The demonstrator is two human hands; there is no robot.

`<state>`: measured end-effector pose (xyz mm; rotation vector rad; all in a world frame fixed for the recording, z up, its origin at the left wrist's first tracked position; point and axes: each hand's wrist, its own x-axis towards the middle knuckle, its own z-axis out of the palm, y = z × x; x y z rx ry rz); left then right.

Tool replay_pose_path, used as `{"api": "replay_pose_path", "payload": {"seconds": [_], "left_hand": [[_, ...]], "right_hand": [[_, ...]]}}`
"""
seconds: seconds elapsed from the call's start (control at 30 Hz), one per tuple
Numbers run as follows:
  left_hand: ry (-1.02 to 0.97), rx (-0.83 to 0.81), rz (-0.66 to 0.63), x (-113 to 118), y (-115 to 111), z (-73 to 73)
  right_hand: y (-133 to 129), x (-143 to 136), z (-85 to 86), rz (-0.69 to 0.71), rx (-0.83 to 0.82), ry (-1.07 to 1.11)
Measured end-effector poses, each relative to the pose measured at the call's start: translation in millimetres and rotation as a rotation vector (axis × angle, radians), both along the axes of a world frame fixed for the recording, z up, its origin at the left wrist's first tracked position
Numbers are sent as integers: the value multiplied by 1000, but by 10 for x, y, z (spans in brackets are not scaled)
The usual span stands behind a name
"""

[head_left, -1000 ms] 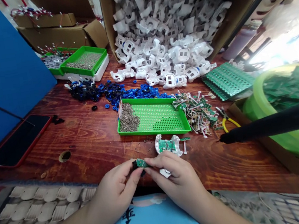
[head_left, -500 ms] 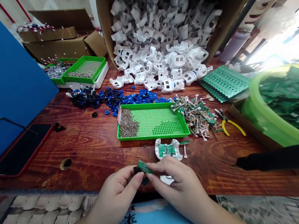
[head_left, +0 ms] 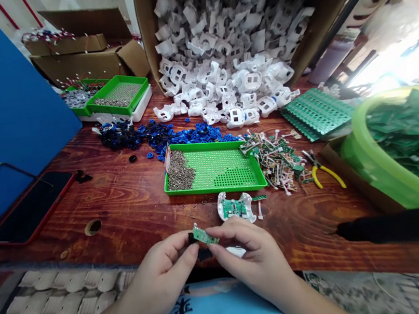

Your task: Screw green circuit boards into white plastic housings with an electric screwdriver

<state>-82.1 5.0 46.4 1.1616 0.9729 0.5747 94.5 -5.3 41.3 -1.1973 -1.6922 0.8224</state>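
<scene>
Both hands are hovering close together above the near edge of the reddish-brown wooden worktop. The left hand is pinching a small black piece between thumb and index fingers; the right hand is gripping the right end of a small green rectangular circuit board, which is tilting beside the black piece. A small white piece is showing by the right thumb; cannot tell whether those fingers are touching it. Beyond, nearer the near edge than the far, a white curved plastic shell is lying with a green board inside. A bright-green rectangular mesh tray is holding small metal screws at its left end.
</scene>
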Motion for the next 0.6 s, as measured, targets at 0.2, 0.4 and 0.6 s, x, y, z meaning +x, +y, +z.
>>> {"api": "replay_pose_path", "payload": {"seconds": [0.2, 0.4, 0.6], "left_hand": [[65, 28, -28, -18, -6, 3], [109, 55, -23, -15, -22, -31], [203, 179, -12, 11, -28, -37]], "right_hand": [[-12, 54, 26, 65, -58, -20], [-14, 55, 28, 65, -148, -38], [-30, -7, 9, -6, -244, 10]]}}
